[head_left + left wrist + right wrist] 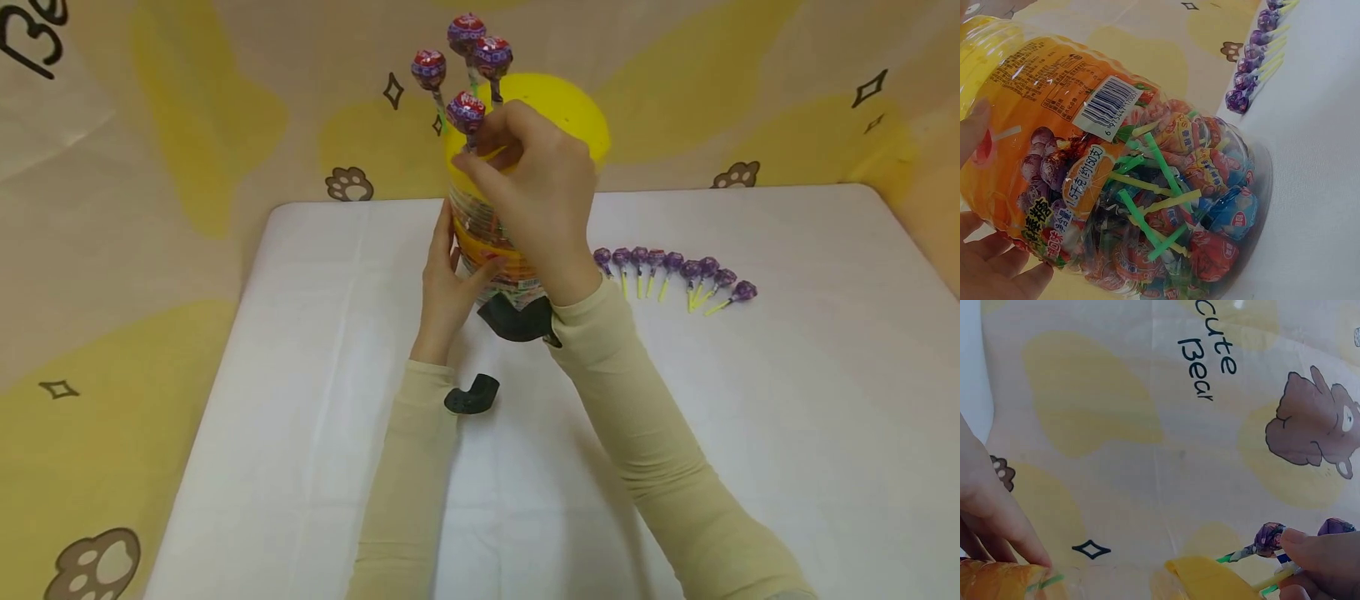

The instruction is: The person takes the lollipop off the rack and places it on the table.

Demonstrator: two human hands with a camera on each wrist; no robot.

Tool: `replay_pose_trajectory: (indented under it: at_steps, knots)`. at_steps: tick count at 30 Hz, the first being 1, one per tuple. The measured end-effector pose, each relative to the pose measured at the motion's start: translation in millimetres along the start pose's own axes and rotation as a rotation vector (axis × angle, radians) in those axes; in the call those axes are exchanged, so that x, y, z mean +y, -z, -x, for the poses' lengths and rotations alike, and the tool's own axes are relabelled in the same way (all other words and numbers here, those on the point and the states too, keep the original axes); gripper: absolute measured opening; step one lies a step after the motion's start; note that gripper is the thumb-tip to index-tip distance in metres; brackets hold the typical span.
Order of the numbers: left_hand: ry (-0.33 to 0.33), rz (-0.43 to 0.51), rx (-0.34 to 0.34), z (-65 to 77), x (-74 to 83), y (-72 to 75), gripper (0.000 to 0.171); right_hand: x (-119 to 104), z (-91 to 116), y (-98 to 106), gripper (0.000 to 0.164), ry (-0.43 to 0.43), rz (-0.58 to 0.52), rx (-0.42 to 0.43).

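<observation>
A clear plastic candy jar (pixel 1166 187) with an orange label stands on the table, full of wrapped lollipops with green and yellow sticks. Its yellow lid (pixel 566 108) is topped by several upright lollipops (pixel 429 71) in purple-red wrappers. My left hand (pixel 442 304) grips the jar's left side, thumb across the label and fingers around the far side. Over the lid, my right hand (pixel 536 187) pinches a lollipop (pixel 466 114) just below its candy head. In the right wrist view a yellow stick (pixel 1272 581) runs from those fingers down toward the lid.
To the right of the jar, several purple lollipops (pixel 673 262) with yellow sticks lie in a row on the white table (pixel 787 417). A patterned cloth (pixel 247 108) hangs behind. Black wrist mounts (pixel 517 319) sit at both sleeves.
</observation>
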State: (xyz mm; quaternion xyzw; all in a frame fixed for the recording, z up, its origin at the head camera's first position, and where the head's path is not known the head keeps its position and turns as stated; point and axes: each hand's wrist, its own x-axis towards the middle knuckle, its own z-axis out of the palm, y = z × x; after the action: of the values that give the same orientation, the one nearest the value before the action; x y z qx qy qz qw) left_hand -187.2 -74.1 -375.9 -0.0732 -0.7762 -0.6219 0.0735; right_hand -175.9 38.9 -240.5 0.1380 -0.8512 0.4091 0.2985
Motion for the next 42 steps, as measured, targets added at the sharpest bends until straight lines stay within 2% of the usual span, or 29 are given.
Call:
replay_pose_trajectory:
  at_steps: [6,15,24,27,32,38,42]
  knots:
    - [-0.021,-0.009,0.003,-0.6,-1.9,2.1,0.087,-3.5,-2.2,-4.6,0.025,-0.027,0.048,0.009]
    - [-0.013,-0.008,-0.004,-0.9,-0.5,1.9,0.087,-0.6,-1.3,-6.2,0.022,-0.008,-0.018,0.062]
    - [-0.017,-0.007,0.002,-0.9,0.3,0.9,0.087,5.7,-0.6,-6.1,0.02,0.118,-0.186,0.148]
    - [-0.018,-0.006,0.006,-0.8,0.6,0.4,0.087,8.1,-0.4,-4.3,0.019,0.116,-0.273,0.156]
    - [-0.014,-0.014,0.005,-1.2,-0.2,0.1,0.087,12.7,0.9,3.7,0.018,0.019,-0.503,0.133]
    - [-0.008,-0.001,-0.005,-0.8,0.2,0.2,0.088,21.7,6.6,21.5,0.016,-0.191,-0.749,0.083]
    - [-0.021,0.02,-0.01,-0.8,-0.9,0.5,0.089,31.6,13.0,30.4,0.014,-0.255,-0.874,0.073]
